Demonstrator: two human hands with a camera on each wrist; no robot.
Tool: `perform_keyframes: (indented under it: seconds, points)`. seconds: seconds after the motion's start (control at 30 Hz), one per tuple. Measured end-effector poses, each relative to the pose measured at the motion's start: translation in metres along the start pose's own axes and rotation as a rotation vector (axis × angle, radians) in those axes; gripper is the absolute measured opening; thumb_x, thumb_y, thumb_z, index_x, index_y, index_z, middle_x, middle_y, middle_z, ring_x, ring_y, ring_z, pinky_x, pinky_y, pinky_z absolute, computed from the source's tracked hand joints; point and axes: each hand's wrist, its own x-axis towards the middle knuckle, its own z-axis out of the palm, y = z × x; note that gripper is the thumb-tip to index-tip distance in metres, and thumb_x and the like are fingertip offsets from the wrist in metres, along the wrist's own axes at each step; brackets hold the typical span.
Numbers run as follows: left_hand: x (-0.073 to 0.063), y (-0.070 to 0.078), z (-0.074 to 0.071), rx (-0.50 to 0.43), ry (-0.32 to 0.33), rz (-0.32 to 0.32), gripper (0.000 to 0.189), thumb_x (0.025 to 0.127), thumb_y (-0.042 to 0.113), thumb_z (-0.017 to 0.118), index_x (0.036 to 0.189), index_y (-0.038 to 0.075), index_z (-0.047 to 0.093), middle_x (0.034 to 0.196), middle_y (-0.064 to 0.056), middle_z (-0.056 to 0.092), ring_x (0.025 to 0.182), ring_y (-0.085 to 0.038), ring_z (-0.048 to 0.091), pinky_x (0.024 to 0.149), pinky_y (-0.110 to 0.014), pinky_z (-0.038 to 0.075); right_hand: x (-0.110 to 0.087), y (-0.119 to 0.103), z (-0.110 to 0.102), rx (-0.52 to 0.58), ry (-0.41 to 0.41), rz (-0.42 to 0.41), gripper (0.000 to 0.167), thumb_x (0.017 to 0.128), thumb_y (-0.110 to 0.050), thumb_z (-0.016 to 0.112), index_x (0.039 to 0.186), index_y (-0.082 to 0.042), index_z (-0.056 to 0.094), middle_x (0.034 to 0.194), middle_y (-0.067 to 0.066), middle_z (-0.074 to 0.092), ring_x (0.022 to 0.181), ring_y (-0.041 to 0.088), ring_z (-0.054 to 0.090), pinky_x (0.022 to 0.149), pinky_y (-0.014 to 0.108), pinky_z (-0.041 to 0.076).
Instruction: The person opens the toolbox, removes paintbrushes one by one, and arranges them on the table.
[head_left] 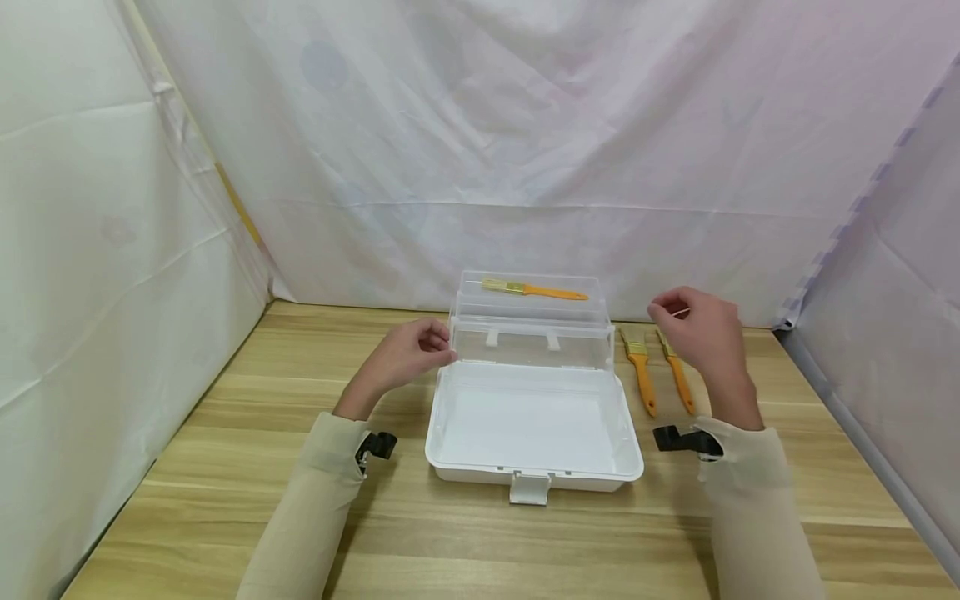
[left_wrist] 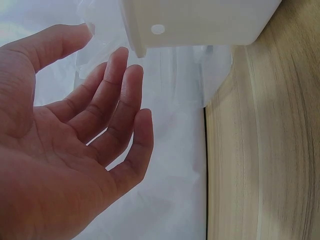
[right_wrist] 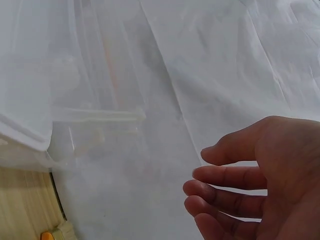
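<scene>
A white storage box [head_left: 536, 425] stands with its clear lid [head_left: 480, 342] swung back. One paintbrush [head_left: 551, 292] with a yellow-orange handle lies level in the far part of the clear lid. To the box's right, a wide paintbrush [head_left: 645, 383] and a narrower paintbrush [head_left: 681, 382] lie on the table, bristles away from me. My left hand [head_left: 405, 354] is beside the lid's left edge, fingers loosely bent and holding nothing; whether a fingertip touches the lid I cannot tell. Raised over the bristle ends, my right hand [head_left: 701, 329] has relaxed fingers and holds nothing.
The wooden table [head_left: 247, 467] carries everything. White cloth hangs behind [head_left: 420, 167] and along both sides. At the box's front edge a white latch [head_left: 529, 489] hangs down. Black straps circle both wrists.
</scene>
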Motion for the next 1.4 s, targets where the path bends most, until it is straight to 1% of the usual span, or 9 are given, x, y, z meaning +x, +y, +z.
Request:
perform_keyframes:
  seconds: [0.1,0.2,0.33,0.4,0.67,0.87,1.07,1.27,1.4]
  points:
    - [0.0,0.0,0.0,0.0,-0.001,0.003,0.029,0.101,0.02,0.081,0.122,0.003,0.07,0.109,-0.009,0.073,0.102,-0.026,0.069,0.09,-0.042,0.056,-0.001,-0.007,0.004,0.004,-0.004,-0.04,0.037,0.112,-0.034,0.062,0.122,-0.001,0.075,0.113,0.021,0.076,0.102,0.041,0.07,0.087,0.06,0.054]
    - [0.0,0.0,0.0,-0.003,-0.003,0.003,0.029,0.101,0.02,0.08,0.122,0.003,0.069,0.11,-0.009,0.073,0.103,-0.026,0.069,0.091,-0.042,0.056,-0.003,-0.014,0.008,0.005,-0.007,-0.075,0.034,0.111,-0.032,0.064,0.119,-0.001,0.076,0.109,0.02,0.077,0.099,0.04,0.07,0.083,0.055,0.054]
    - [0.0,0.001,0.0,-0.005,-0.004,0.001,0.029,0.101,0.019,0.08,0.122,0.003,0.069,0.11,-0.009,0.073,0.103,-0.026,0.068,0.09,-0.042,0.056,-0.005,-0.024,0.016,0.007,-0.019,-0.114,0.031,0.11,-0.027,0.065,0.119,0.0,0.075,0.106,0.019,0.077,0.095,0.038,0.071,0.079,0.048,0.053]
    - [0.0,0.001,0.0,-0.004,-0.002,0.001,0.029,0.101,0.019,0.08,0.122,0.002,0.069,0.11,-0.01,0.073,0.103,-0.026,0.068,0.09,-0.042,0.056,-0.005,-0.03,0.02,0.012,-0.032,-0.13,0.03,0.11,-0.026,0.065,0.12,0.001,0.075,0.105,0.018,0.077,0.095,0.037,0.072,0.078,0.047,0.054]
    - [-0.002,0.001,0.0,-0.004,0.0,-0.008,0.029,0.101,0.019,0.081,0.121,0.003,0.069,0.109,-0.009,0.073,0.102,-0.026,0.068,0.089,-0.042,0.056,-0.009,-0.048,0.03,-0.002,-0.089,-0.176,0.029,0.109,-0.024,0.067,0.122,0.001,0.074,0.107,0.017,0.078,0.097,0.037,0.072,0.086,0.055,0.057]
    - [-0.002,0.0,0.0,-0.01,-0.001,0.004,0.028,0.101,0.019,0.081,0.121,0.002,0.069,0.109,-0.009,0.073,0.102,-0.026,0.069,0.089,-0.041,0.056,-0.01,-0.056,0.031,0.011,-0.085,-0.193,0.027,0.108,-0.022,0.068,0.121,0.001,0.075,0.107,0.018,0.078,0.098,0.037,0.071,0.088,0.056,0.057]
    - [-0.001,-0.001,0.001,-0.022,-0.002,0.008,0.028,0.1,0.019,0.082,0.12,0.003,0.069,0.109,-0.009,0.073,0.1,-0.025,0.068,0.088,-0.04,0.056,-0.009,-0.059,0.031,0.017,-0.084,-0.209,0.025,0.108,-0.02,0.07,0.12,0.001,0.076,0.105,0.018,0.077,0.096,0.037,0.071,0.087,0.055,0.057]
    - [-0.001,-0.001,0.002,-0.027,-0.004,0.007,0.028,0.1,0.018,0.083,0.12,0.003,0.069,0.108,-0.009,0.073,0.1,-0.025,0.068,0.088,-0.04,0.056,0.0,-0.061,0.03,0.019,-0.113,-0.196,0.026,0.108,-0.021,0.069,0.12,0.001,0.075,0.107,0.019,0.077,0.097,0.037,0.071,0.089,0.056,0.057]
    - [-0.001,0.0,0.002,-0.018,-0.002,0.004,0.028,0.1,0.019,0.082,0.12,0.004,0.069,0.108,-0.008,0.072,0.1,-0.025,0.068,0.088,-0.041,0.056,0.013,-0.064,0.028,0.028,-0.167,-0.213,0.026,0.108,-0.021,0.069,0.122,0.0,0.075,0.11,0.018,0.077,0.101,0.037,0.07,0.091,0.056,0.056]
